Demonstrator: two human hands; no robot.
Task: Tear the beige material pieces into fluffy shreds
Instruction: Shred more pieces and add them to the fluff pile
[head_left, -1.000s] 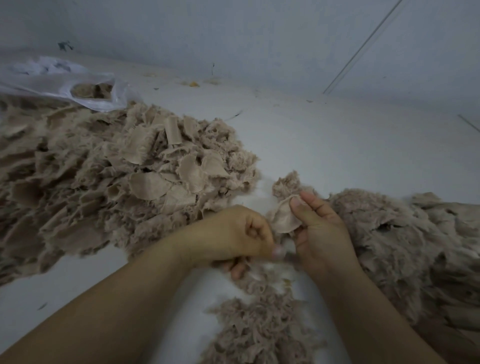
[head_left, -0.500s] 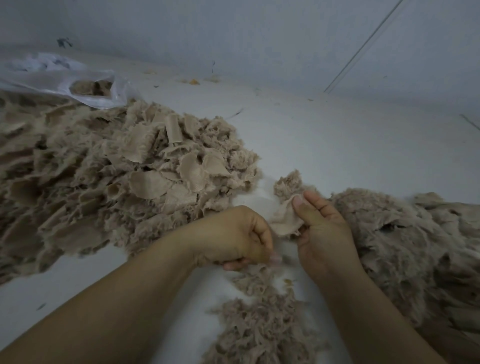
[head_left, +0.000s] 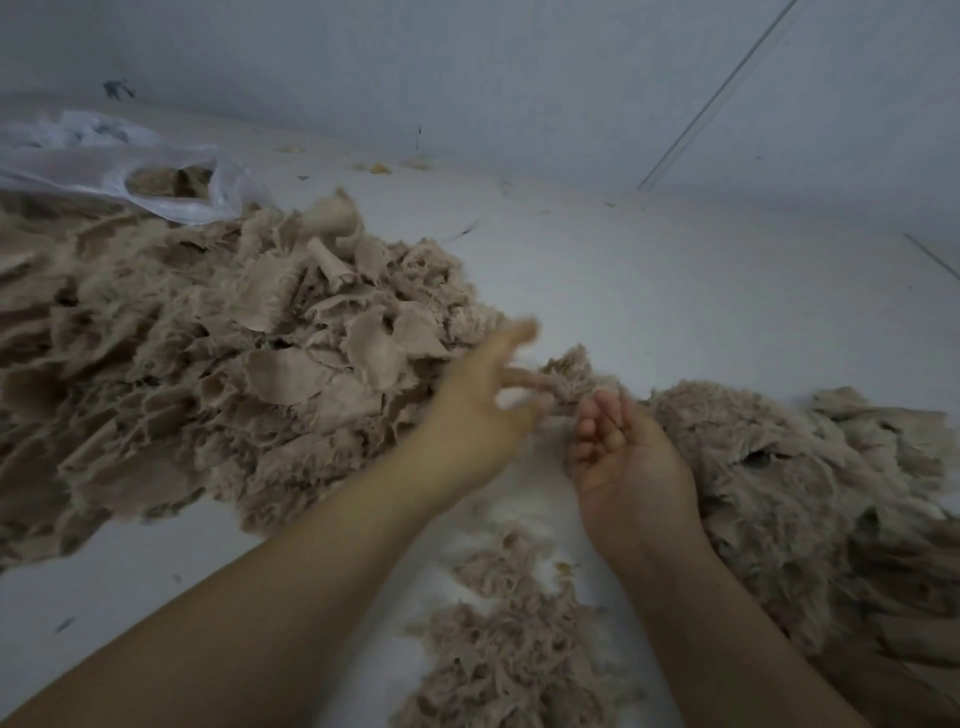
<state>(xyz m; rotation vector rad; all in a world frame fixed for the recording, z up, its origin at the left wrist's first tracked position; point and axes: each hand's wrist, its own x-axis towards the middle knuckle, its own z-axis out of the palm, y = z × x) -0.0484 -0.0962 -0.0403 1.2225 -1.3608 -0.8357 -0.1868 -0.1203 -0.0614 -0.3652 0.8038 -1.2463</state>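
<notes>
Left hand (head_left: 480, 410) has let go, fingers now spread and blurred; right hand (head_left: 623, 457) loosely curled, empty, beside fluffy beige shreds (head_left: 571, 371).

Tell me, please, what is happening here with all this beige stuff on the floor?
A person is sitting over heaps of beige material on a white surface. The left hand, blurred with its fingers spread, reaches toward a small fluffy tuft by the big pile of flat pieces. The right hand is palm up, fingers loosely curled, holding nothing that shows. Fluffy shreds lie in a pile on the right and another near the arms. A plastic bag lies behind.
</notes>
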